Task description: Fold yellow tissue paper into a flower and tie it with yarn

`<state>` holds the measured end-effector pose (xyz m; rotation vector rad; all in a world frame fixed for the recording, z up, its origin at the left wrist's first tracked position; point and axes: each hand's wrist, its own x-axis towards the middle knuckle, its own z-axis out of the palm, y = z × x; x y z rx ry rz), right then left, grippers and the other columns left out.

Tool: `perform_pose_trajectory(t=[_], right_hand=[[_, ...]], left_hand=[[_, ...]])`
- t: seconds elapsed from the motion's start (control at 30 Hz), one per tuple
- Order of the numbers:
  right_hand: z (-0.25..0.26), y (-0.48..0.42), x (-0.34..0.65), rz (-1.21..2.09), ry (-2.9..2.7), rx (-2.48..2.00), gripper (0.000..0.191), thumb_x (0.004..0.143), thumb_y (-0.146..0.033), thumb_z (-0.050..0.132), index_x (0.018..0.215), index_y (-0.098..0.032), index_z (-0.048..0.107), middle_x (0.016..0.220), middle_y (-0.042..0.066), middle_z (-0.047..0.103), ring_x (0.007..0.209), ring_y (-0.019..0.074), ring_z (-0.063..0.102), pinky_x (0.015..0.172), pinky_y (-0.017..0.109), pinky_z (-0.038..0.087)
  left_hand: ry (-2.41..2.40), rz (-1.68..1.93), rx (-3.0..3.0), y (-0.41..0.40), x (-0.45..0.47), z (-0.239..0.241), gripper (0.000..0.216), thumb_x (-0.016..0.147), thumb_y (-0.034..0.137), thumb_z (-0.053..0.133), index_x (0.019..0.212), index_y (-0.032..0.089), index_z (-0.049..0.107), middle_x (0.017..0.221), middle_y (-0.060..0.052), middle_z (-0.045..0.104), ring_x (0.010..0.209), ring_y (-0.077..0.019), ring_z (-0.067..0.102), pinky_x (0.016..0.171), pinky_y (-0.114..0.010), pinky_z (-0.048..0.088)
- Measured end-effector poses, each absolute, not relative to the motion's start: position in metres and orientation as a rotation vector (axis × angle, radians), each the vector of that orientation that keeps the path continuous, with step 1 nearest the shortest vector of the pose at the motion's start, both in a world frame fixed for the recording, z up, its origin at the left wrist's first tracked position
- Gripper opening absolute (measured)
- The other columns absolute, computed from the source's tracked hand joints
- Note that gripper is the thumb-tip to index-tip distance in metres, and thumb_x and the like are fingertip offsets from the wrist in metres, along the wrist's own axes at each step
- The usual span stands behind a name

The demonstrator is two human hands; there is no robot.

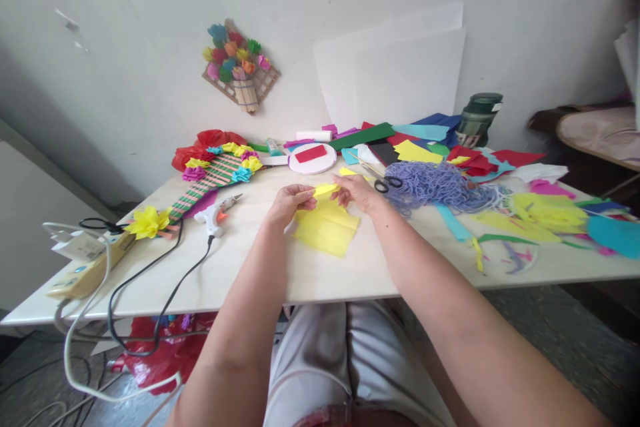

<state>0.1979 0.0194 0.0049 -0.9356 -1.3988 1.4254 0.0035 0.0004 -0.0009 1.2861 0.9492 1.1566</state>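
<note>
A sheet of yellow crepe paper [326, 230] hangs from my two hands over the middle of the table, its top edge gathered or folded. My left hand [294, 201] pinches the upper left end. At the upper right end, the fingers of my right hand [356, 191] are closed on the same paper. Just beyond the hands lies a white oval disc [326, 164] with a red strip [310, 154] on it. Black-handled scissors [389, 184] lie close to my right hand, beside a heap of purple yarn [440, 183].
On the left are a glue gun [213, 215], a woven piece with paper flowers [215, 177] and a power strip [95, 267] with trailing cords. Coloured paper scraps [540, 217] cover the right side. A dark green bottle [479, 120] stands at the back right.
</note>
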Motion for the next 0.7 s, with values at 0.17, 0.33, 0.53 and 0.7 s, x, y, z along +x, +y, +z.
perform_pose_trajectory(t=[0.17,0.33,0.53,0.7], right_hand=[[0.0071,0.0172,0.195,1.268,-1.473,-1.028,0.03,0.069,-0.036,0.066,0.057,-0.013,0.05,0.052,0.004,0.061,0.035,0.0064,0.049,0.033,0.016,0.032],[0.0098,0.0164,0.1952,1.15,-1.595,-1.014,0.029,0.067,-0.039,0.065,0.061,-0.012,0.055,0.058,0.002,0.061,0.047,0.0078,0.055,0.043,0.016,0.039],[0.0037,0.0192,0.192,1.174,-1.767,-0.96,0.028,0.06,-0.039,0.069,0.06,-0.013,0.058,0.05,-0.001,0.057,0.045,0.0072,0.05,0.047,0.019,0.04],[0.0054,0.0175,0.1911,1.161,-1.689,-0.991,0.025,0.06,-0.033,0.07,0.058,-0.012,0.057,0.045,-0.002,0.054,0.04,0.0057,0.045,0.044,0.018,0.036]], left_hand=[[0.981,1.125,1.3,0.001,0.0035,-0.002,0.034,0.061,0.03,0.072,0.084,0.01,0.059,0.062,-0.005,0.065,0.049,-0.0104,0.059,0.053,-0.022,0.048],[1.009,1.111,1.336,0.0003,0.0045,-0.0026,0.033,0.061,0.032,0.072,0.083,0.01,0.058,0.062,-0.004,0.065,0.05,-0.0108,0.059,0.055,-0.024,0.049],[1.017,1.056,1.407,-0.0024,0.009,-0.0022,0.032,0.062,0.033,0.07,0.083,0.01,0.061,0.062,-0.006,0.065,0.053,-0.0121,0.06,0.057,-0.025,0.05],[1.013,1.116,1.347,0.0007,0.0048,-0.0023,0.033,0.062,0.033,0.07,0.084,0.01,0.06,0.064,-0.007,0.066,0.053,-0.0137,0.062,0.056,-0.025,0.05]])
